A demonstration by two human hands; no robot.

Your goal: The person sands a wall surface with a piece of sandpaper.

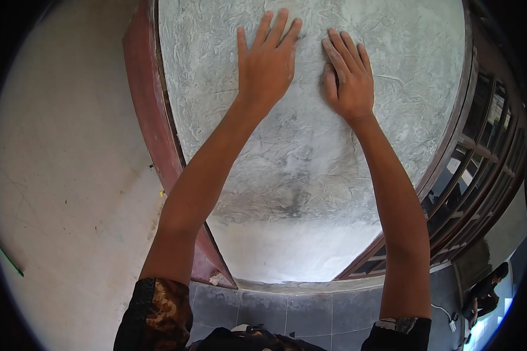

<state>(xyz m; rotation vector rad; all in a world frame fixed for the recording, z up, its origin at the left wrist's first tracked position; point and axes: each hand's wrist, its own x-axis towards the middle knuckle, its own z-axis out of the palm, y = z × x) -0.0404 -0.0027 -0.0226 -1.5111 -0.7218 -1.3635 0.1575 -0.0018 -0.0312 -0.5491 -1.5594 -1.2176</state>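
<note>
Both my arms reach up toward a rough grey plastered wall panel point(310, 158), darker and damp-looking in patches, with a smoother white band along its bottom. My left hand point(266, 67) lies flat against the upper part with its fingers spread. To its right, my right hand point(348, 79) rests on the same surface, fingers stretched out and close together, the thumb alongside. Pale dust or plaster marks the right fingers. I see no tool in either hand.
A reddish-brown wooden frame point(143, 88) borders the panel on the left, beside a plain pale wall point(64, 158). Brown-framed glass panes point(462, 169) stand at the right. Grey floor tiles point(310, 310) lie below. A white cable end point(452, 324) and another person point(486, 295) are at lower right.
</note>
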